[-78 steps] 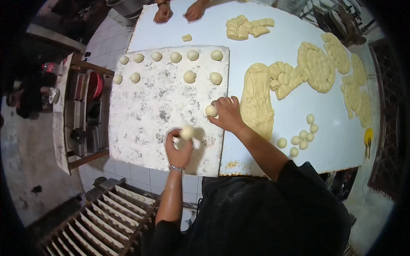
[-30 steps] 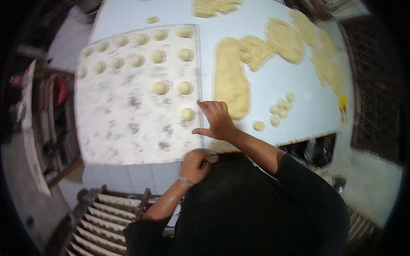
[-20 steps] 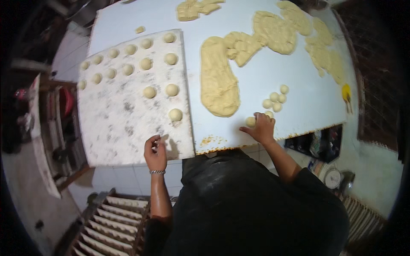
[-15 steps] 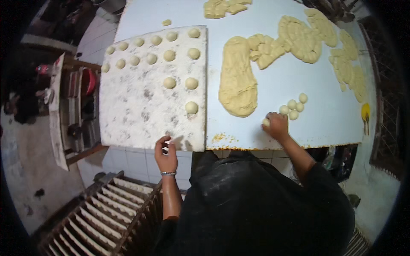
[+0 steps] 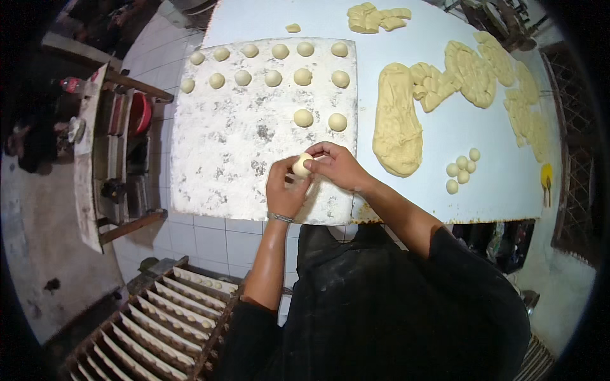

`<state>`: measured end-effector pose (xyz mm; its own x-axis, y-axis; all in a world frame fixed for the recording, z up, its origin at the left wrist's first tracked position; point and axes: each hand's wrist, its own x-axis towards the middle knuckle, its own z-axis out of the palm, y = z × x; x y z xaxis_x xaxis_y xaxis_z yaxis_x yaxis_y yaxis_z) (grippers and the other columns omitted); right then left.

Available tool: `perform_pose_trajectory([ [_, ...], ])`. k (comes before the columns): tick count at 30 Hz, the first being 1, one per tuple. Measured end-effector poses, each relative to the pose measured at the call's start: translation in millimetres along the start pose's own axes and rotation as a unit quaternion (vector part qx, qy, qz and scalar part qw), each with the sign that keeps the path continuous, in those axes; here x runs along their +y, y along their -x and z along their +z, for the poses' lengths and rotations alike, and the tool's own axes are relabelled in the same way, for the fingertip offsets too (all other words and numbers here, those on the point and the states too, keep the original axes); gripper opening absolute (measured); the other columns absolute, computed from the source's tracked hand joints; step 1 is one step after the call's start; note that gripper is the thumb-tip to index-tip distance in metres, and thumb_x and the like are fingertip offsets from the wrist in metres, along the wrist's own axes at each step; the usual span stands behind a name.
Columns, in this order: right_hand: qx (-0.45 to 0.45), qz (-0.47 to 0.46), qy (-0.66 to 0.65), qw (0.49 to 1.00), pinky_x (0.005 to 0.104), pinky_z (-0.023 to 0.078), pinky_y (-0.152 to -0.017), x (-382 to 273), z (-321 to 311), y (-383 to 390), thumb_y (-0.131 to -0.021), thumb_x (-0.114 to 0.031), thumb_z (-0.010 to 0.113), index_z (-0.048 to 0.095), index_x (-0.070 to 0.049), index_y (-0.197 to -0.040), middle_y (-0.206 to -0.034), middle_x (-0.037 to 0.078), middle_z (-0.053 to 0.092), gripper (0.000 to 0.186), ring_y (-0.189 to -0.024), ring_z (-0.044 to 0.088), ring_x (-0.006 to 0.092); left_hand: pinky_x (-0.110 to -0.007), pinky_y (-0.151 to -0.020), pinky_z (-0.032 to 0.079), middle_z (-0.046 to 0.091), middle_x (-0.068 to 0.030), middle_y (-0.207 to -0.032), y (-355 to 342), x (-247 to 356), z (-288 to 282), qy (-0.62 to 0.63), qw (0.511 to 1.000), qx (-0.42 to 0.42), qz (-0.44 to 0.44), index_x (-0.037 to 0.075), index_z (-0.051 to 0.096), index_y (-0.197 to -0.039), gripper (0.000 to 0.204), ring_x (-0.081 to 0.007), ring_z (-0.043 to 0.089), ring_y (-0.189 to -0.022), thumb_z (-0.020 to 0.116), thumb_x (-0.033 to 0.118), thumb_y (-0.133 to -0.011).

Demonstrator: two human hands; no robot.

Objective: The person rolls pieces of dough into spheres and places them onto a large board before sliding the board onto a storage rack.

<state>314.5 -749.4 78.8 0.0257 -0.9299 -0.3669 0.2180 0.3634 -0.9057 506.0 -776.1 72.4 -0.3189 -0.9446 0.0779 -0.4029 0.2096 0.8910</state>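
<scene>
Both my hands meet over the flour-dusted board [image 5: 216, 159], near its front right part. My left hand [image 5: 286, 190], with a metal bracelet at the wrist, and my right hand [image 5: 340, 168] close their fingers round a pale dough ball [image 5: 301, 164]. Farther back, rows of round dough balls [image 5: 279, 51] rest on the board. To the right on the white table [image 5: 483, 193] are a long slab of dough [image 5: 397, 120], a small cluster of balls [image 5: 462, 168] and several scored, flattened dough pieces [image 5: 470, 76].
At left stands a wooden shelf [image 5: 89, 209] with trays and a red basin [image 5: 142, 114]. A rack [image 5: 162, 317] of boards holding dough pieces is below left. A yellow-ended tool [image 5: 546, 178] lies by the table's right edge. A dark grille [image 5: 569, 146] is at far right.
My right hand has moved left from the cluster of balls, which is smaller now, onto the board. My left hand has risen to meet it, and both now grip one ball.
</scene>
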Motion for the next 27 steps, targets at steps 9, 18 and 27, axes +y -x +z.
perform_pose_trajectory([
  [9, 0.298, 0.036, 0.219, 0.929, 0.0349, 0.054, -0.095, 78.1, -130.5, 170.7, -0.097, -0.03, 0.078, 0.062, 0.001, -0.131, -0.117, 0.014, 0.072, 0.049, -0.104, 0.066, 0.0181, -0.049, -0.096, 0.053, 0.071, -0.0189, -0.113, -59.8, -56.4, -1.6, -0.311, 0.938, -0.128, 0.087, 0.011, 0.074, -0.124, 0.054, -0.0377, 0.064, -0.108, 0.087, 0.031, -0.075],
  [18, 0.584, 0.185, 0.318, 0.724, 0.0476, 0.052, -0.092, 121.6, -263.1, 287.8, -0.08, -0.063, 0.084, 0.07, -0.002, -0.115, -0.105, 0.011, 0.076, 0.071, -0.1, 0.071, 0.0304, -0.048, -0.1, 0.05, 0.068, -0.0202, -0.124, -46.0, -3.9, 33.2, -0.343, 0.938, 0.024, 0.045, 0.002, 0.065, -0.131, 0.059, -0.0395, 0.061, -0.117, 0.085, 0.022, -0.079],
  [27, 0.597, -0.069, 0.415, 0.683, 0.0471, 0.049, -0.083, 168.4, -323.4, 285.6, -0.073, -0.024, 0.089, 0.074, -0.009, -0.101, -0.098, 0.01, 0.075, 0.035, -0.095, 0.069, 0.0341, -0.048, -0.098, 0.053, 0.065, -0.0174, -0.124, 18.7, 130.4, 389.3, -0.106, 0.892, -0.365, 0.244, 0.014, 0.066, -0.129, 0.038, -0.0368, 0.063, -0.116, 0.065, 0.016, -0.092],
])
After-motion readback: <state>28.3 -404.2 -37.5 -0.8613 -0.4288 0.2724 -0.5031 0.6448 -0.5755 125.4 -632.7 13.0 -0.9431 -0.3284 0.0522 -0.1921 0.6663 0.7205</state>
